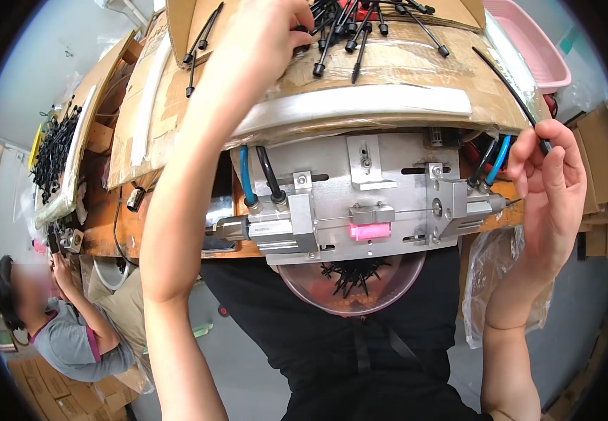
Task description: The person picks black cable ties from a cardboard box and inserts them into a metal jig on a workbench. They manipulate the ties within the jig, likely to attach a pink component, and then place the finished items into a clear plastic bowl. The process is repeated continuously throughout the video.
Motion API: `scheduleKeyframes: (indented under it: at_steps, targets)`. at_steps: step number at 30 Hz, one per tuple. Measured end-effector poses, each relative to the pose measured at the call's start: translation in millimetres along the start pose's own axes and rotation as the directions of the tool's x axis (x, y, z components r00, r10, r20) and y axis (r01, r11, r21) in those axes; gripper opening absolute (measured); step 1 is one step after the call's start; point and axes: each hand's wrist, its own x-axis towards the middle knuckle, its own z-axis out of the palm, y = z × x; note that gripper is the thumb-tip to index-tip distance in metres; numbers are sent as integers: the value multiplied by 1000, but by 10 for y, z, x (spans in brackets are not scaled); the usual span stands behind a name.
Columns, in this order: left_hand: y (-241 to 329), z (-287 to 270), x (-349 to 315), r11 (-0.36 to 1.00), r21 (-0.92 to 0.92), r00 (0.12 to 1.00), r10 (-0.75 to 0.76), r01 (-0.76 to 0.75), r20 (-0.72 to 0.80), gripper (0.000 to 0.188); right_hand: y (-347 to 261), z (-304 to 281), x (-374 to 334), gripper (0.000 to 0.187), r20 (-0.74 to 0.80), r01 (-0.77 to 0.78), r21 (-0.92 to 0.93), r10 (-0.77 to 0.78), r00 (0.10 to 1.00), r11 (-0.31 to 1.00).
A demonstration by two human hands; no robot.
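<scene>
My left hand (269,31) reaches to the far edge, into a pile of thin black rods with round black caps (349,35). Its thumb and fingers close on a dark capped end at the pile's left side, mostly hidden by the hand. At the right, my right hand (548,175) pinches the lower end of a long black rod (504,83), which slants up and left over the cardboard. Between my forearms stands a metal fixture (332,161) with two facing cylinder blocks and a pink piece (370,231) at its middle. Neither hand touches it.
A clear pinkish bowl (304,291) with black rods sits below the fixture, at my lap. Blue and black air hoses (246,172) rise from the blocks. A pink basket (528,42) stands at the far right. Another person (72,330) works at the left beside heaped black parts (57,151).
</scene>
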Motion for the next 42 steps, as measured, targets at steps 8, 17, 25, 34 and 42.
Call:
scheduleKeyframes:
  at_steps: [8, 17, 25, 34, 42]
  targets:
    - [-2, -322, -444, 974, -227, 997, -10, -7, -74, 23, -110, -187, -93, 32, -44, -40, 13, 41, 998, 999]
    - [1034, 808, -2312, 993, 112, 990, 59, -44, -128, 65, -110, -388, -258, 41, -5, -51, -65, 50, 999, 997]
    - [1143, 1040, -2257, 976, 217, 998, -18, 6, 55, 66, -91, -252, -312, 34, 13, 3, -10, -3, 1000, 1000]
    - [970, 649, -1950, 998, 43, 987, 39, -46, 154, 67, 285, 464, -1010, 46, 117, 126, -532, -75, 990, 837]
    - [366, -8, -587, 988, 152, 985, 27, 0, -173, 21, 648, 793, -1252, 67, 335, 221, -675, 26, 942, 704]
